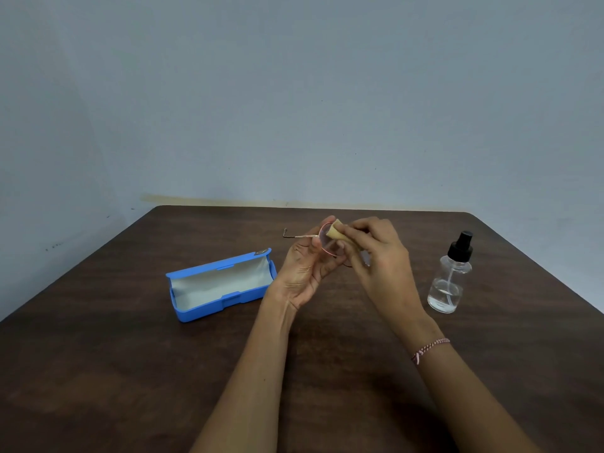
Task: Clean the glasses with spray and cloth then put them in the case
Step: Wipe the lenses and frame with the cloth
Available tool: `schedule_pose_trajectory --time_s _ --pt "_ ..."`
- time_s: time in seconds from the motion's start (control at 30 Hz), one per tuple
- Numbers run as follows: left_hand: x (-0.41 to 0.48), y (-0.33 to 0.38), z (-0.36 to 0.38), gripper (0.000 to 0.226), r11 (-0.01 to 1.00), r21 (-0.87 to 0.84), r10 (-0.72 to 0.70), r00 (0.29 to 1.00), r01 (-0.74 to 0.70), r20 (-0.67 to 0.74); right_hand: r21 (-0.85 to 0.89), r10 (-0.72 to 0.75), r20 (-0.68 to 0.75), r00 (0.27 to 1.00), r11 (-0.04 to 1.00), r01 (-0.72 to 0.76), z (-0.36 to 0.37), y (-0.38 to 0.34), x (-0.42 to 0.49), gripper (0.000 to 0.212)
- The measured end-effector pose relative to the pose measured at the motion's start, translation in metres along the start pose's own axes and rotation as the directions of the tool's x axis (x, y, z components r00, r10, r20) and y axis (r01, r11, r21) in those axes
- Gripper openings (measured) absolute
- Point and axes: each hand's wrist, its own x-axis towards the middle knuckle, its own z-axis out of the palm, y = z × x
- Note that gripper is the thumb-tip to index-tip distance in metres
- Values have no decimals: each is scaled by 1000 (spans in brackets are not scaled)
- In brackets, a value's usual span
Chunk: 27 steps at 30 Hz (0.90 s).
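Head view, I count one pair of glasses (pixel 326 239), thin pinkish frame, held up above the table (pixel 130 371) near its far edge. One temple arm sticks out to the left; I can't make out the other.

Left hand (pixel 304 273): palm up, thumb and fingers curled round the frame at the left lens, clamped on the glasses.

Right hand (pixel 379 256): fingertips pinched together on one cloth (pixel 336 233), yellowish and bunched up. The cloth tip is pressed against the lens that the left hand holds. The second lens is mostly hidden behind this hand.

Relative to the glasses:
- One case (pixel 199 313), blue, sits left of the glasses and nearer to me, on the table. Its lid is open and the pale lining shows. It is apart from the glasses, with its right end just beside the left wrist.
- One spray bottle (pixel 446 289), clear with a black pump top, stands upright right of the glasses. It is well apart from them and untouched, with some clear liquid in the bottom.
- One bracelet (pixel 428 348), pink and white thread, is on the right wrist, nearer to me than the glasses.
- Grey-blue wall (pixel 294 93) behind the glasses.
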Motion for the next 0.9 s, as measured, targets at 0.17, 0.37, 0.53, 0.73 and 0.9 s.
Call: schedule_pose_trajectory --time_s 0.17,0.37,0.53,0.73,0.9 --pt "0 1 -2 60 1000 1 25 1000 -25 -16 67 -51 50 997 997 48 1 -6 -1 28" --pt "0 1 -3 60 1000 -23 20 1000 -20 -5 26 -56 0 998 998 56 -4 -2 1 24" --pt "-1 1 -1 58 1000 1 2 1000 -2 24 39 -100 39 994 994 98 -1 -7 1 29" --pt "-2 1 -3 57 1000 -30 -1 1000 2 32 55 -108 91 990 993 104 -9 2 4 24" --pt "-2 1 0 53 999 -39 19 999 -18 36 41 -94 83 992 995 91 -4 -6 2 28"
